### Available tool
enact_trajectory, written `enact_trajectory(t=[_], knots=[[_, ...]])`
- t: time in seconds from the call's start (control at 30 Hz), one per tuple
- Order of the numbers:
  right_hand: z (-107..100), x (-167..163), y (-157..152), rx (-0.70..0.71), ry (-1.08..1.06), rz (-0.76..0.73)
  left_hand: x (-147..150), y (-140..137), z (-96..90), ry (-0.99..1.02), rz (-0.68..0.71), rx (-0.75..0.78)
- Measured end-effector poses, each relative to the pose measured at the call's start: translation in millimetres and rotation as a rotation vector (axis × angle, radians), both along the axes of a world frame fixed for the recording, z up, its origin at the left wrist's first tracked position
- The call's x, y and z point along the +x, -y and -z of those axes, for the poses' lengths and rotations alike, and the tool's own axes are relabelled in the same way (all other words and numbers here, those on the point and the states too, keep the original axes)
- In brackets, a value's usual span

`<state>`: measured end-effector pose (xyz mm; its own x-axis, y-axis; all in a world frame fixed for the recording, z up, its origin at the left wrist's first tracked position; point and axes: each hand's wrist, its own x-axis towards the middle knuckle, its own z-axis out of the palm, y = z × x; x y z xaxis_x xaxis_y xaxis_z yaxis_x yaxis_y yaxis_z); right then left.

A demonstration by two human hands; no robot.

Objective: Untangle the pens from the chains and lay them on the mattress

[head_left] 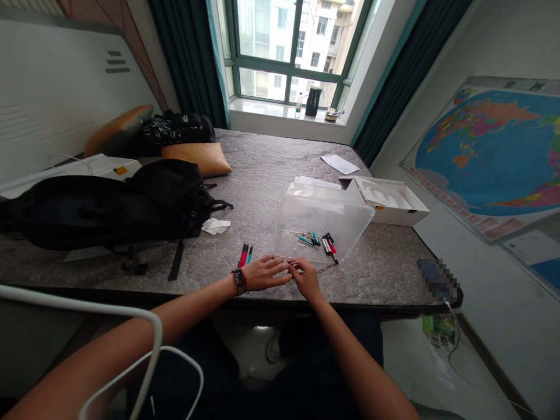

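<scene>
A slender item (pixel 294 262) is pinched by the right hand (pixel 307 281); the left hand (pixel 265 273) is extended, unclenched; pen-like pieces (pixel 310 240) are contained in the clear bin (pixel 359 224), far.

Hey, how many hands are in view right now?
2. The left hand, with a watch at its wrist, and the right hand close beside it, both just nearer than the clear plastic bin.

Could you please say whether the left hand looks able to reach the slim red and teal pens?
Probably yes: the slim red and teal pens lie by the left hand, far ends uncovered.
</scene>
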<state>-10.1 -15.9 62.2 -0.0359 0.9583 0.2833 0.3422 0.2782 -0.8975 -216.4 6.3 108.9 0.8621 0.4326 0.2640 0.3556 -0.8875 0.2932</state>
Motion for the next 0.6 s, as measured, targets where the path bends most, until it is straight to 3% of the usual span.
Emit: enact_trajectory(t=[0.2, 0.4, 0.6], knots=[[7.6, 5.8, -1.2, -0.062, -0.013, -0.011, 7.3, 8.0, 35.1, -0.024, -0.105, 0.088], [17.9, 8.9, -7.6, -0.103, -0.002, -0.004, 19.5, 8.9, 71.8, 0.032, -0.341, 0.188], [22.7, 8.8, -10.6, -0.06, 0.061, -0.015, 32.8, 9.6, 99.6, 0.118, -0.358, 0.162]])
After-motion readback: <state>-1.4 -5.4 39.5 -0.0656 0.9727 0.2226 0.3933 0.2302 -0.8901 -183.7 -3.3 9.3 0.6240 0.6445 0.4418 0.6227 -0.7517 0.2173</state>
